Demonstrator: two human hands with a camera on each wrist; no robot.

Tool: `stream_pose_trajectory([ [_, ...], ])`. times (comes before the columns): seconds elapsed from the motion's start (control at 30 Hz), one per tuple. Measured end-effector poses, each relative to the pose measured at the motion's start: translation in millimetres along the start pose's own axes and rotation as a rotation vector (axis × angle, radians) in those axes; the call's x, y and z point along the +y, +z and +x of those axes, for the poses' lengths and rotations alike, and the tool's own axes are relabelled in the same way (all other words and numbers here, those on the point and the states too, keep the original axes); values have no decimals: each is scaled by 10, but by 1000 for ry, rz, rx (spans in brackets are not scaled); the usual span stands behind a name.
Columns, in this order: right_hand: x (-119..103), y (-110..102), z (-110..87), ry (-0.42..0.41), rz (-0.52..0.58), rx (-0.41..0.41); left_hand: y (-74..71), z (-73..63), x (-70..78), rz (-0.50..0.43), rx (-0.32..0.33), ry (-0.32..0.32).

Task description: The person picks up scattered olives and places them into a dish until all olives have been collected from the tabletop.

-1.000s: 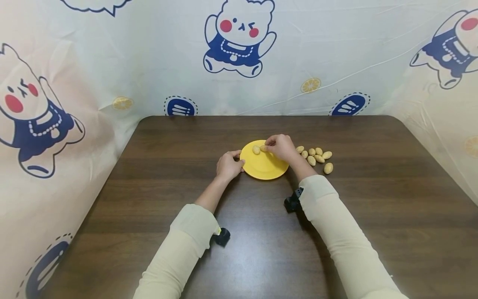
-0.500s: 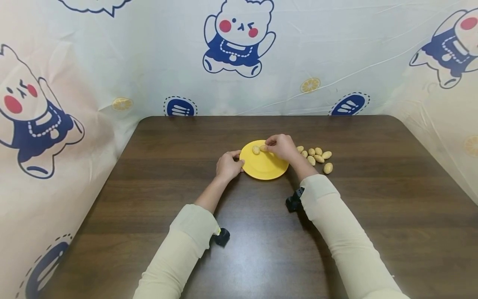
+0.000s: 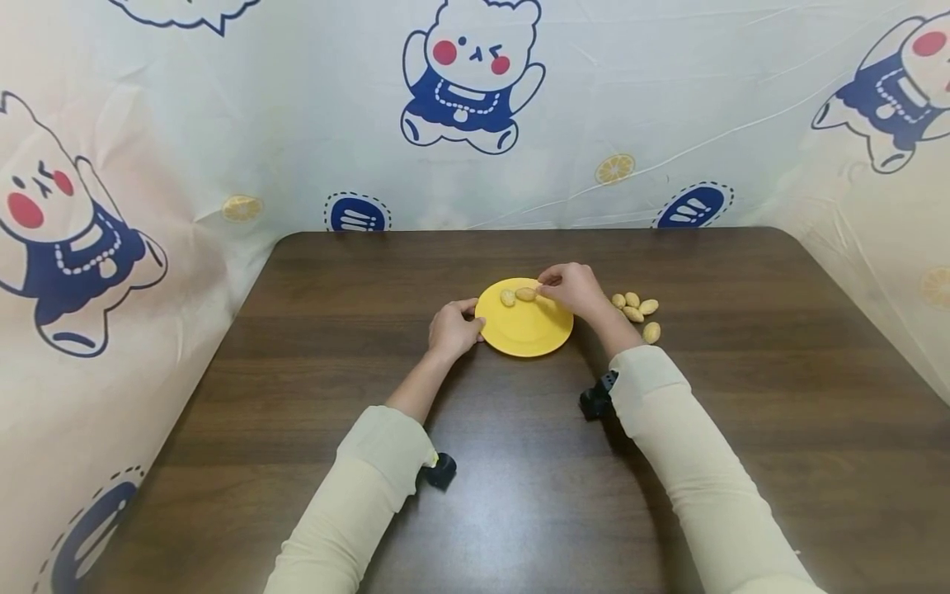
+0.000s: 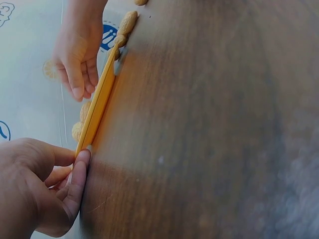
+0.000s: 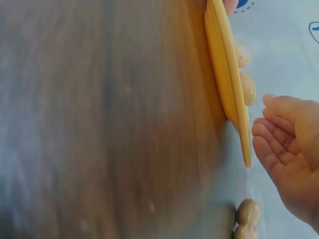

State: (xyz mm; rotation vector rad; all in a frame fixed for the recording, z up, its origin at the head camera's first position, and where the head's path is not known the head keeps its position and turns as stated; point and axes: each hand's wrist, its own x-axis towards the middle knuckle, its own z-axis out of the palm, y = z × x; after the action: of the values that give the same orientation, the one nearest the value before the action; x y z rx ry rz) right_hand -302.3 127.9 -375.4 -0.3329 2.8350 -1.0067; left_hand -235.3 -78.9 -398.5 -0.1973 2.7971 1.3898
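My left hand (image 3: 454, 330) pinches the near-left rim of a round yellow plate (image 3: 523, 338), thumb on one side and fingers on the other, as the left wrist view also shows. Two unshelled peanuts lie on the plate toward its far side: a rounder peanut (image 3: 508, 298) and, right of it, a longer peanut (image 3: 525, 294). Just right of the longer one hovers my right hand (image 3: 577, 290), over the plate's far-right edge. In the right wrist view, its relaxed fingers (image 5: 271, 137) hold nothing and stand apart from the peanuts.
Several more peanuts (image 3: 633, 314) lie in a loose group on the dark wooden table (image 3: 334, 346), right of the plate; my right hand and wrist hide part of it. A printed cloth (image 3: 297, 107) hangs behind the table and along its sides.
My right hand has let go of the longer peanut, leaving it on the plate, and has moved slightly right, covering more of the loose group. The left hand and plate have stayed put.
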Motion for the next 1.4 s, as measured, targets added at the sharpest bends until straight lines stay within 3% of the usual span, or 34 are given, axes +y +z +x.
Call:
stream_pose_trajectory([
  [0.23, 103, -130, -44, -4, -16, 25, 11, 11, -8, -2, 3, -7],
  [0.5, 282, -350, -125, 62, 33, 33, 12, 20, -9, 0, 7, -1],
  [0.93, 625, -697, -355, 69, 1, 119, 8, 20, -8, -3, 0, -2],
  [1.4, 975, -873, -557, 110, -40, 156, 7, 26, -20, -20, -6, -7],
])
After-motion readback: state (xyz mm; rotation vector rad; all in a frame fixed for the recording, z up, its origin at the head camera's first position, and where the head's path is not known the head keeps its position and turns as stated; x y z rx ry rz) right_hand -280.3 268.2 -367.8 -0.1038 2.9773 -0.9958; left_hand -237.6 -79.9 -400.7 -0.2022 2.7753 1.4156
